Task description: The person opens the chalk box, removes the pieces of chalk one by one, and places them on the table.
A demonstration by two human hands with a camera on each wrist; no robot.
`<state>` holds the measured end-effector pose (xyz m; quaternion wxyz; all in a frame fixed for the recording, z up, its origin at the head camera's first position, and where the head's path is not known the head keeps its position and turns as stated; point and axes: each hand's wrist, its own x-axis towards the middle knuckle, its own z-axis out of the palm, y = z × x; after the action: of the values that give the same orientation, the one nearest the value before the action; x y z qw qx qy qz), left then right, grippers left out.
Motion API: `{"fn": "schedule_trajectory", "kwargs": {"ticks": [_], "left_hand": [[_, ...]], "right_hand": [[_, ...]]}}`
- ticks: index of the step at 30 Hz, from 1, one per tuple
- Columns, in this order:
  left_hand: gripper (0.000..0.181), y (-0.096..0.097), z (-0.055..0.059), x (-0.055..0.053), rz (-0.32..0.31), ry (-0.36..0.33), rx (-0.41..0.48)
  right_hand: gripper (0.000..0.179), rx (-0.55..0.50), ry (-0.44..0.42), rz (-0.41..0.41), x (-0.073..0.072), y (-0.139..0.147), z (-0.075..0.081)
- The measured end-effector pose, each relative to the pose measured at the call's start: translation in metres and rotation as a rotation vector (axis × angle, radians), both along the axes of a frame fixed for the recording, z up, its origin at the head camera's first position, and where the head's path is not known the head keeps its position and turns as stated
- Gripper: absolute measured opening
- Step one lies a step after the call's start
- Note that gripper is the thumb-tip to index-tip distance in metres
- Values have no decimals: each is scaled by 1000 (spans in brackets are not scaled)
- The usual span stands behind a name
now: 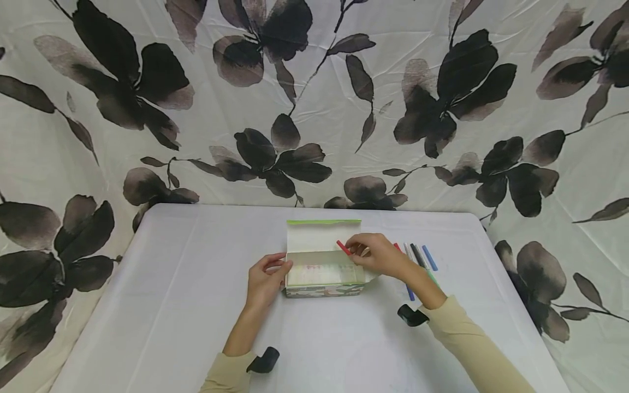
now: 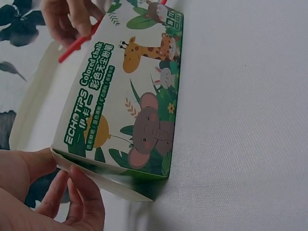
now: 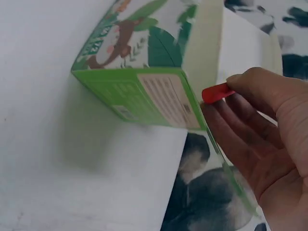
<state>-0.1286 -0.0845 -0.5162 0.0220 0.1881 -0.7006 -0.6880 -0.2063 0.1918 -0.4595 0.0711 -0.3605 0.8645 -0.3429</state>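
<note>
A chalk box (image 1: pixel 324 291) with animal pictures and "Colored chalk" lettering (image 2: pixel 94 77) stands on the table, its long lid (image 1: pixel 324 234) raised at the back. My left hand (image 1: pixel 265 281) holds the box's left end, thumb at the corner and fingertips against the side flap (image 2: pixel 103 183). Over the right part of the opening, my right hand (image 1: pixel 378 254) pinches a red chalk stick (image 3: pixel 216 93) between thumb and fingers. The stick slants up to the left in the head view. Pale contents (image 1: pixel 319 273) show inside the box, too blurred to tell apart.
Right of the box lie several loose sticks, among them a blue one (image 1: pixel 429 257) and a black one (image 1: pixel 417 255); my right forearm partly covers this group. A white cloth covers the table (image 1: pixel 196 305). A flowered curtain (image 1: pixel 314 109) hangs behind its far edge.
</note>
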Motion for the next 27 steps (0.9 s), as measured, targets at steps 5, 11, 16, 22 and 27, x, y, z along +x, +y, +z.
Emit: {"fn": "schedule_trajectory", "kwargs": {"ticks": [5, 11, 16, 22, 27], "left_hand": [[34, 0, -1, 0, -13, -7, -30], [34, 0, -1, -2, -11, -12, -36], [34, 0, -1, -2, -8, -14, -40], [34, 0, 0, -1, -12, -20, -28], [36, 0, 1, 0, -19, -24, -32]], "right_hand": [[21, -91, -74, -96, 0, 19, 5], [23, -151, -132, -182, 1, 44, 12], [29, -188, -216, -254, 0, 69, 12], [38, -218, -295, -338, 2, 94, 10], [42, -245, -345, -381, 5, 114, 5]]}}
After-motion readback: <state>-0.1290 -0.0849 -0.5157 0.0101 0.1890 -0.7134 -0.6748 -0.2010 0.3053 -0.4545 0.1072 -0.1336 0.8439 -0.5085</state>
